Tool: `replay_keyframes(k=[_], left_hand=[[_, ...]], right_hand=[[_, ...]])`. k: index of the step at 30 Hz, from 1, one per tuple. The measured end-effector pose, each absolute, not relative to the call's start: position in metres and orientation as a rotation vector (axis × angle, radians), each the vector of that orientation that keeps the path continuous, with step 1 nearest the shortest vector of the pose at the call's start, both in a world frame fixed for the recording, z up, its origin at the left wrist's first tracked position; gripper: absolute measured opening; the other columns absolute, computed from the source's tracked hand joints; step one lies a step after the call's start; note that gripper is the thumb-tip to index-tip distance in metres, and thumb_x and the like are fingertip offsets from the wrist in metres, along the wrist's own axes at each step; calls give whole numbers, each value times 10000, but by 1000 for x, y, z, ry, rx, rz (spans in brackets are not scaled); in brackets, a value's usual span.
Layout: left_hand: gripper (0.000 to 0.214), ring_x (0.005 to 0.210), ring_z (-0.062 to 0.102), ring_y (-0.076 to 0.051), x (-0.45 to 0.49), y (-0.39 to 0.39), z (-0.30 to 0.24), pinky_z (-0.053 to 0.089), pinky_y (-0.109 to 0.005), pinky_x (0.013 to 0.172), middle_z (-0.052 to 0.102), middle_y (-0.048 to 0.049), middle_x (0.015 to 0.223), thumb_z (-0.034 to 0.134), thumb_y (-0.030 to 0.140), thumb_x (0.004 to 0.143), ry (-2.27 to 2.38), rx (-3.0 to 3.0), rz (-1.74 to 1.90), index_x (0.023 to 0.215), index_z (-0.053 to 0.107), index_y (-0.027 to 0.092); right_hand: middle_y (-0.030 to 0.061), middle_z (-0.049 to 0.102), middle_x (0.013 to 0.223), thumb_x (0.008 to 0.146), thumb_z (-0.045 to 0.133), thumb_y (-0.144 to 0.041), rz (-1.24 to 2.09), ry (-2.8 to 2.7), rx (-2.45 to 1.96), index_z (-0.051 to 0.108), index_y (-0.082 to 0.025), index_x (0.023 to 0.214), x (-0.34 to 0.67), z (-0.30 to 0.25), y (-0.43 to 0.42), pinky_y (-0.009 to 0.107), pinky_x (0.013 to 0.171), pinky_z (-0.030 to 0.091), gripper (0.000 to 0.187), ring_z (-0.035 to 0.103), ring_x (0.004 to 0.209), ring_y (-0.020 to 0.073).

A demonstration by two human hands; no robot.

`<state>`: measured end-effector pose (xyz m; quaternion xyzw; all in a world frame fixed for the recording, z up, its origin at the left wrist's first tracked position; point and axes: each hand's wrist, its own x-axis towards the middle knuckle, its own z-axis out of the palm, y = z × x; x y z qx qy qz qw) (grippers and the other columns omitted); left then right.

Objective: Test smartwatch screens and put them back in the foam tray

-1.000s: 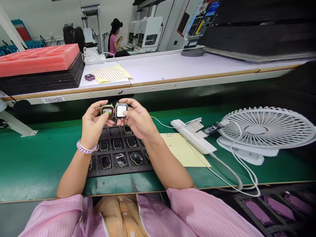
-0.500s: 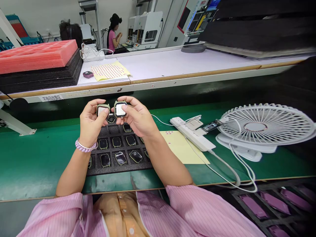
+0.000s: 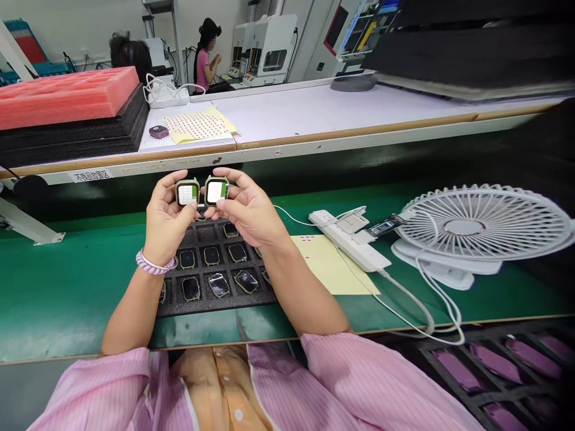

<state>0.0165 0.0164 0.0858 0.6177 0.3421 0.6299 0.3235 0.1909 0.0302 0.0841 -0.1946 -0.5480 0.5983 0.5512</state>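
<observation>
My left hand (image 3: 168,218) is closed around a green-framed smartwatch (image 3: 186,193), its thumb at the lower edge. A second smartwatch (image 3: 216,191) of the same kind is gripped in my right hand (image 3: 251,212). The two watches are held upright side by side, a small gap between them, and both lit screens show a white grid with a green strip at the right. Beneath my hands lies a black foam tray (image 3: 197,307) with several dark-screened watches in its pockets; my hands and forearms hide part of it.
Right of the tray are a yellow sheet (image 3: 335,272), a white power strip (image 3: 350,242) with cables, and a white fan (image 3: 485,224). A raised shelf (image 3: 287,114) runs behind, with pink foam (image 3: 67,96) at left. Purple parts (image 3: 458,370) sit lower right. A co-worker (image 3: 205,63) sits beyond.
Both thumbs have moved down off the screens to the lower edges of the watches. The screens now show a green strip beside the white grid.
</observation>
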Motion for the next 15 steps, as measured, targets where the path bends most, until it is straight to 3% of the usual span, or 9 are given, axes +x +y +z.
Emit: replay_keyframes(k=[4, 8, 11, 15], left_hand=[[615, 940, 766, -186, 16, 18, 84, 628, -205, 676, 713, -71, 1163, 860, 252, 762, 854, 1630, 1637, 1310, 580, 245], [575, 825, 753, -149, 16, 17, 85, 631, -203, 664, 726, -59, 1133, 855, 270, 779, 883, 1653, 1602, 1294, 600, 245], [399, 660, 687, -100, 17, 15, 87, 604, -176, 573, 728, -33, 996, 825, 386, 855, 911, 1620, 1603, 1179, 659, 223], [424, 574, 629, -80, 17, 14, 88, 573, -159, 499, 702, -7, 886, 845, 538, 842, 917, 1562, 1631, 1071, 691, 216]], right_hand=[[-16, 714, 1004, 751, 749, -185, 1388, -1329, -487, 514, -266, 1299, 191, 84, 30, 260, 732, 626, 602, 723, 767, 131], [-7, 722, 1039, 748, 772, -196, 1381, -1324, -494, 517, -261, 1287, 192, 83, 33, 227, 667, 598, 600, 699, 723, 110], [-12, 720, 931, 855, 804, -406, 1416, -1296, -506, 542, -242, 1198, 193, 82, 35, 199, 535, 518, 461, 653, 593, 90], [-22, 710, 861, 843, 831, -626, 1419, -1294, -511, 553, -240, 1105, 195, 82, 36, 196, 486, 473, 543, 625, 535, 87]])
